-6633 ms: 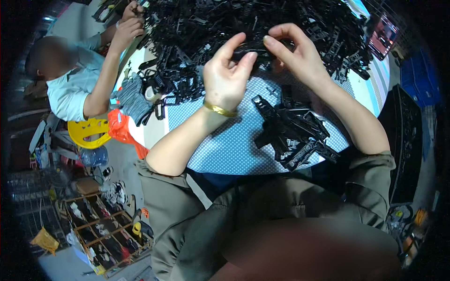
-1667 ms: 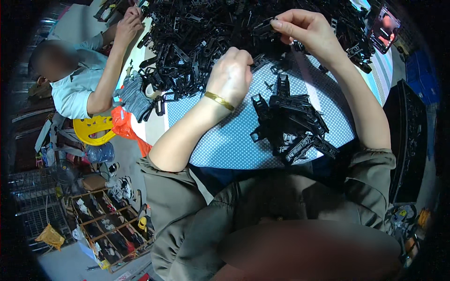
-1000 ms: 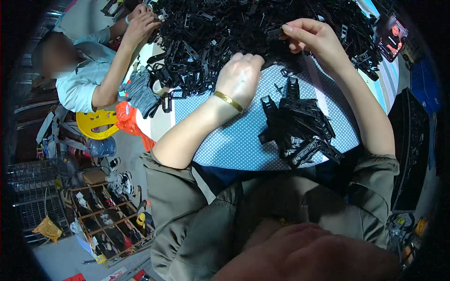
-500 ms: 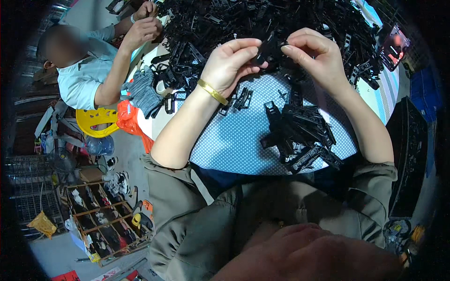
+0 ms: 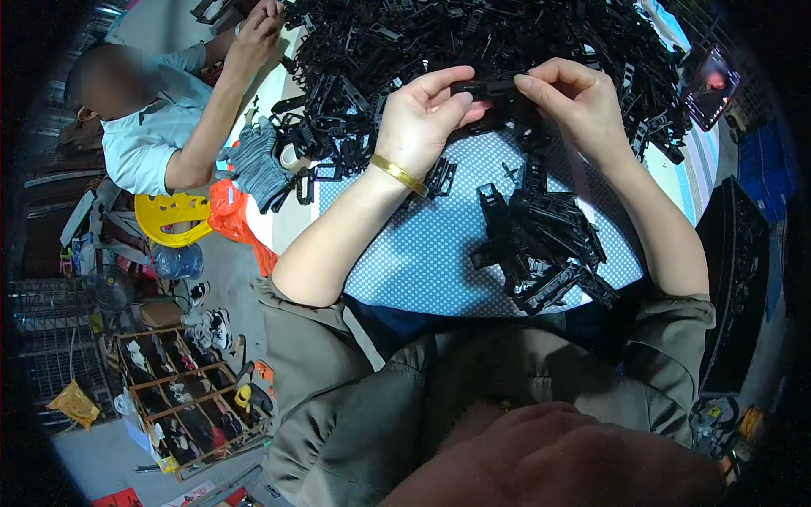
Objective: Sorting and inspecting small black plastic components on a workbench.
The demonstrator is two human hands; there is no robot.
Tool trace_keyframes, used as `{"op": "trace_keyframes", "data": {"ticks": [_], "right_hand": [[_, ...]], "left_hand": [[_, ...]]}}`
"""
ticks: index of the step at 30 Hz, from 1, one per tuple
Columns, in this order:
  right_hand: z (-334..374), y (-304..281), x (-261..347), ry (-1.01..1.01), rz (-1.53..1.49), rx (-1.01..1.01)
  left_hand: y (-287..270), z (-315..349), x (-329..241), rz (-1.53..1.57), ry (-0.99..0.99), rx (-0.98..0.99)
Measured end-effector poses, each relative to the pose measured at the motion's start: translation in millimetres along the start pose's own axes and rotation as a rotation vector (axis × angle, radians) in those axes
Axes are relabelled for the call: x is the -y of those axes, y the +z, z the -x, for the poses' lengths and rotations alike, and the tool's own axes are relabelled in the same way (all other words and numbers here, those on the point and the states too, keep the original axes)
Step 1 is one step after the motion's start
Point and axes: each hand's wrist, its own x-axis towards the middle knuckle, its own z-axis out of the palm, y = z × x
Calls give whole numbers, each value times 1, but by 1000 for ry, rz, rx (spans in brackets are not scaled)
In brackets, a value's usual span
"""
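My left hand (image 5: 427, 110) pinches one end of a black plastic part (image 5: 488, 89), long and narrow, held level above the table. At its other end, the thumb and fingers of my right hand (image 5: 574, 101) close on the same part. Its fine shape is too dark to make out. Behind both hands spreads a big heap of similar black plastic parts (image 5: 372, 38). Nearer to me, a smaller pile of black plastic parts (image 5: 549, 237) lies on the blue-and-white patterned cloth (image 5: 405, 253). A gold bracelet (image 5: 399, 174) circles my left wrist.
At the left a co-worker (image 5: 160, 127) sits by the table, hands raised at its edge. Grey gloves (image 5: 258, 160) and a tape roll (image 5: 290, 156) lie there. A phone (image 5: 712, 87) stands at the right. On the floor are a yellow stool (image 5: 169, 221) and a shoe rack (image 5: 182, 397).
The black part has turned from tilted to level between my hands. My left hand has shifted slightly right, and the right hand has come onto the part's end. The co-worker's hands moved a little.
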Motion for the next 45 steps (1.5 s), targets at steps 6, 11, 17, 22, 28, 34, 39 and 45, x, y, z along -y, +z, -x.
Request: {"op": "trace_keyframes", "data": {"ticks": [6, 11, 17, 22, 28, 34, 39, 45], "right_hand": [[4, 7, 3, 11, 121, -37], [7, 12, -1, 21, 132, -39], [11, 12, 7, -358, 510, -66], [9, 7, 17, -280, 762, 4], [-4, 5, -18, -525, 578, 108], [1, 19, -10, -584, 789, 264], [5, 12, -7, -615, 620, 435], [5, 6, -1, -472, 576, 476]], "left_hand": [[4, 0, 4, 178, -54, -21], [7, 2, 9, 251, -97, -35], [10, 6, 7, 131, -22, 6], [4, 6, -6, 52, -14, 148], [-17, -10, -8, 303, -9, -84], [-18, -9, -4, 275, -70, -76], [-12, -8, -5, 219, -79, -84], [-9, -8, -2, 244, -69, -84]]}}
